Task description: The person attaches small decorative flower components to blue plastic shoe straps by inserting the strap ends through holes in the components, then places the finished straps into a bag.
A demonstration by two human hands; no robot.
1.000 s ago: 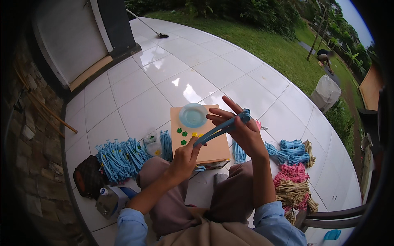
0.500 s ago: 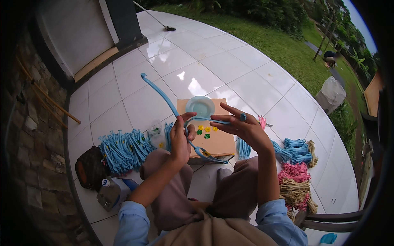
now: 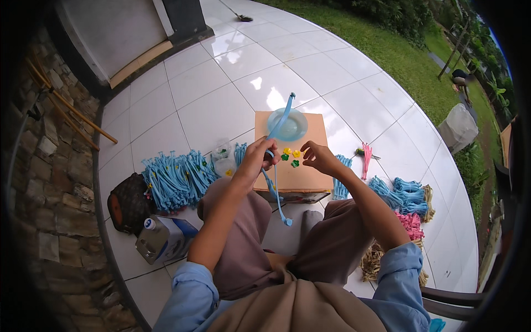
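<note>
My left hand [image 3: 259, 160] is closed around a light blue strap [image 3: 284, 117], flat and soft-looking, with knobbed ends. One end rises over the bowl; a loop and the other end hang below the fist. A small yellow piece shows on the hanging part. My right hand [image 3: 322, 159] holds nothing visible, its thumb and forefinger curved and apart beside a yellow flower piece [image 3: 297, 154]. Another yellow flower and two green flower pieces [image 3: 295, 163] lie close by on a cardboard box [image 3: 318, 128]. A pale blue, translucent bowl [image 3: 293, 130] stands at the box's far side.
Blue straps [image 3: 180, 180] lie heaped on the left, beside a dark bag [image 3: 128, 202] and a plastic jug [image 3: 163, 238]. A clear container [image 3: 223, 160] stands left of the box. Bundles of blue [image 3: 406, 199], pink [image 3: 410, 224] and beige straps lie right.
My right hand has let go of the blue strap and moved down to the flower pieces. The strap's upper end has swung right, over the bowl. The view has shifted slightly.
</note>
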